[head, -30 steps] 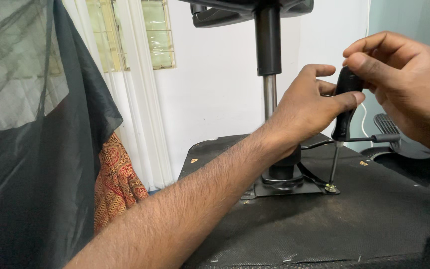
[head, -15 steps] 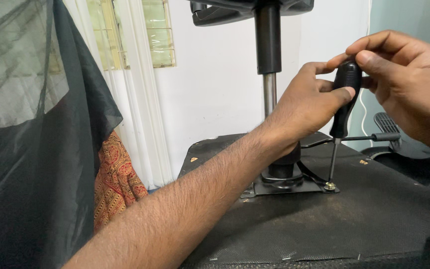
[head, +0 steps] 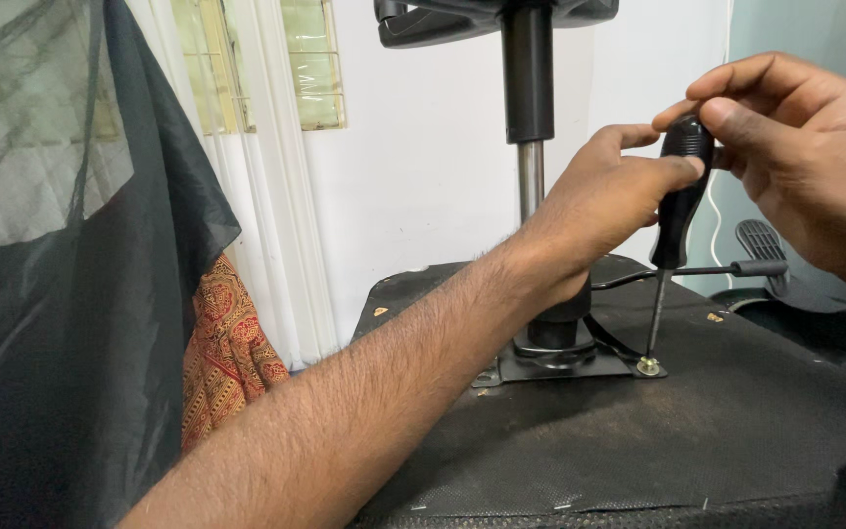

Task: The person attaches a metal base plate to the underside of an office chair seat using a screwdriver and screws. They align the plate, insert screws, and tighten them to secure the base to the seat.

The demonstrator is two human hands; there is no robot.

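A black-handled screwdriver (head: 679, 211) stands nearly upright with its tip on a brass-coloured screw (head: 649, 366) at the corner of a metal plate (head: 560, 368). The plate is fixed to the black underside of an upturned chair seat (head: 697, 431). My left hand (head: 604, 201) pinches the upper handle from the left. My right hand (head: 795, 147) pinches the top of the handle from the right. A chrome and black gas-lift column (head: 529, 127) rises from the plate behind my left hand.
A black lever (head: 727, 269) sticks out to the right of the plate. Black cloth (head: 61, 294) hangs at the left over a red patterned fabric (head: 227, 343). A white wall and window frame (head: 286, 118) stand behind. Another black chair part (head: 766, 245) lies at far right.
Both hands have turned around the screwdriver handle, and the fingers now grip nearer its top. The screwdriver stays on the same screw.
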